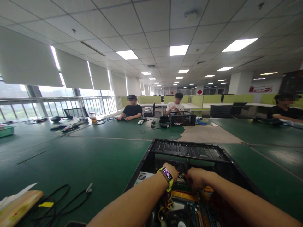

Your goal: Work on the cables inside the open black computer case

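Note:
An open black computer case (189, 149) lies in front of me, its inside facing up. Both of my hands reach down into it. My left hand (172, 171), with a smartwatch (167, 174) on a yellow-green band at the wrist, has curled fingers that mostly hide behind the hand. Close beside it, my right hand (196, 178) is closed too, its fingertips turned inward. Thin coloured wires (181, 176) show in the gap between the hands; whether the fingers grip them is hidden. Below are yellow memory slots (183, 194), a cooling fan (178, 218) and a bundle of wires (168, 201).
Black cables (68, 201) and a wooden-looking block (22, 206) lie on the green table (94, 167) at left. Across it sit two people, one behind another black computer case (182, 119); a third person sits at far right. A green basket (6, 131) stands at the left edge.

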The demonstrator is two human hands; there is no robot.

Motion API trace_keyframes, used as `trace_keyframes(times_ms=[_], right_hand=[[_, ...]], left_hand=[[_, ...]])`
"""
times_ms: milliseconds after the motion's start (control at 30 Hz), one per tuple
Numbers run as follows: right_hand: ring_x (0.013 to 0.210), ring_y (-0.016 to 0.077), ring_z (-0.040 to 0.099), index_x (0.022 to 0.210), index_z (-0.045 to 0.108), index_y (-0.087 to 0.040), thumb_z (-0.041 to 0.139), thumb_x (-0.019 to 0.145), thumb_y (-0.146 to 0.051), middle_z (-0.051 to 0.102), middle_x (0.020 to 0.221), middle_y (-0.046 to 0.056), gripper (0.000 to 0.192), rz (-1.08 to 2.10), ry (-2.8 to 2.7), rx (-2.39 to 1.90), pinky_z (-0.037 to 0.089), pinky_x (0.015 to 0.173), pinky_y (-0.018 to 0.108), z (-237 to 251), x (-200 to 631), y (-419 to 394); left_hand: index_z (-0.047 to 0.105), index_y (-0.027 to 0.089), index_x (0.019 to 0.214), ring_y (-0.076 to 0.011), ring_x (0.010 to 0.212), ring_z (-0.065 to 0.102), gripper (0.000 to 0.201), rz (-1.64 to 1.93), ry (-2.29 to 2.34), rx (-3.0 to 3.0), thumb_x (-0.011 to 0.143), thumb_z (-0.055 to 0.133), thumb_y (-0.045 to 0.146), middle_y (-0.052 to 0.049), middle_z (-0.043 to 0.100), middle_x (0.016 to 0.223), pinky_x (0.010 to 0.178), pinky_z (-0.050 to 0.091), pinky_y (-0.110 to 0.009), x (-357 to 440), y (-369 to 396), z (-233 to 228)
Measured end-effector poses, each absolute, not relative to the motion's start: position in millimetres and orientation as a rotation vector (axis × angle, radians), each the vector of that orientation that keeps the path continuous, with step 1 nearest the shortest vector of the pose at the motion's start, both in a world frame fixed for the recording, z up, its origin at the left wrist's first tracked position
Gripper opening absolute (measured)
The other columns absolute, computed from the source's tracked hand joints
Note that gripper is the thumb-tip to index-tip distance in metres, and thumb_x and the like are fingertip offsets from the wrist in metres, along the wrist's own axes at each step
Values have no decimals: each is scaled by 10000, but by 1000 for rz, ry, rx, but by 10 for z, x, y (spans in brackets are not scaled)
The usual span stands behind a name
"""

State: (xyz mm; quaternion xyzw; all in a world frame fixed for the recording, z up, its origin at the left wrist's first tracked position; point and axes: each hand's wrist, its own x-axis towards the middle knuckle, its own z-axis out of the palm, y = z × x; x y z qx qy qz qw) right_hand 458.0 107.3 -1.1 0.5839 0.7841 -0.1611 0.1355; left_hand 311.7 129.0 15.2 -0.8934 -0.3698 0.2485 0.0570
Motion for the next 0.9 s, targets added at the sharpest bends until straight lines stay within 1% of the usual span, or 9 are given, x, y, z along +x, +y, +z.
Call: trace_keyframes(times_ms=[67,167,233,400,600,733,833,900], right_hand=[[595,168,564,715,676,-219,632,455,-199,611,631,-19,264,-460,2270,1685,368,477,234,5,4570,1069],[560,150,551,711,673,-217,612,465,-198,600,604,-27,254,-470,2274,1671,357,459,220,30,4573,1070],[554,143,548,713,672,-214,611,470,-208,599,603,-27,250,-472,2279,1668,351,454,212,42,4587,1074],[566,139,553,712,674,-209,607,483,-219,615,628,-21,239,-471,2297,1673,350,461,205,50,4619,1093],[585,140,564,755,679,-227,646,480,-275,635,658,-25,281,-475,2306,1673,369,484,208,43,4609,1090],[608,163,571,753,684,-228,671,451,-285,636,667,-13,307,-421,2302,1672,374,492,225,20,4597,1078],[624,179,576,726,684,-218,674,446,-267,638,675,-1,284,-395,2301,1656,373,489,235,13,4587,1076],[619,176,576,720,683,-214,660,464,-248,637,668,1,258,-390,2302,1646,369,484,233,21,4582,1077]], left_hand=[[609,128,1061,-267,987,578,327,753,-1125,-2711,754,539,218,-148,611,1111,801,497,-414,3116,1285,157],[603,141,1075,-284,975,581,441,762,-1125,-2716,650,647,248,-155,619,1092,802,495,-428,3104,1288,197],[600,156,1081,-286,961,586,508,767,-1125,-2721,591,687,257,-152,626,1078,793,501,-430,3097,1299,232],[617,164,1041,-277,927,599,538,791,-1141,-2722,521,720,254,-134,640,1056,760,521,-412,3102,1340,276],[613,156,1046,-277,957,588,536,800,-1138,-2720,526,716,234,-129,634,1074,785,512,-422,3113,1335,247],[622,149,1032,-282,951,593,454,799,-1144,-2696,585,676,206,-149,638,1054,775,508,-425,3115,1276,232],[629,144,1017,-282,959,590,399,781,-1124,-2692,624,647,211,-163,633,1055,776,503,-422,3110,1235,236],[624,136,1026,-285,979,580,414,769,-1104,-2697,626,651,235,-168,623,1076,787,499,-423,3105,1224,244]])
